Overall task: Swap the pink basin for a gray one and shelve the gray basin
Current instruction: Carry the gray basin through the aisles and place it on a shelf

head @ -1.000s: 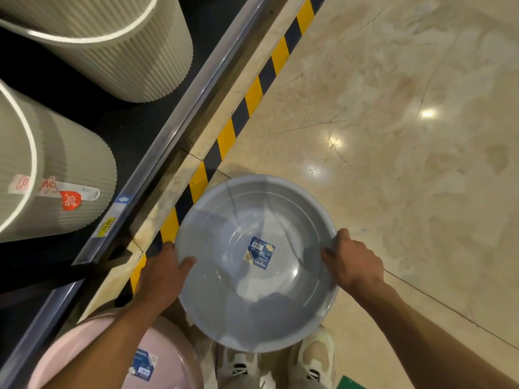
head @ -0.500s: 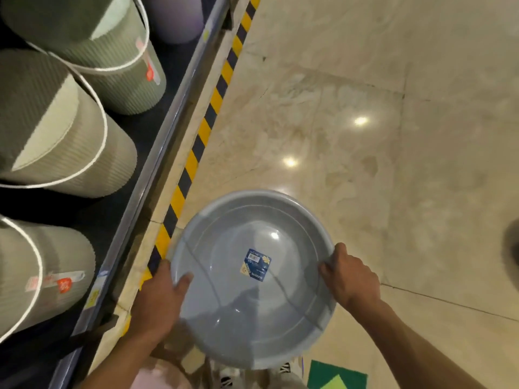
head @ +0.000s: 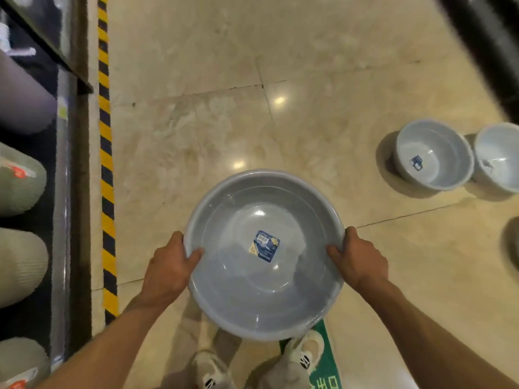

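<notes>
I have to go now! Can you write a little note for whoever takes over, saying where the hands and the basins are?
Left hand and right hand each grip an opposite rim of the gray basin, held level above the floor.
The shelf with ribbed bins runs along the left.
Two more basins sit on the floor to the right.
No pink basin in view.
Done: gray basin picked up.
Left: set it on the shelf.
</notes>
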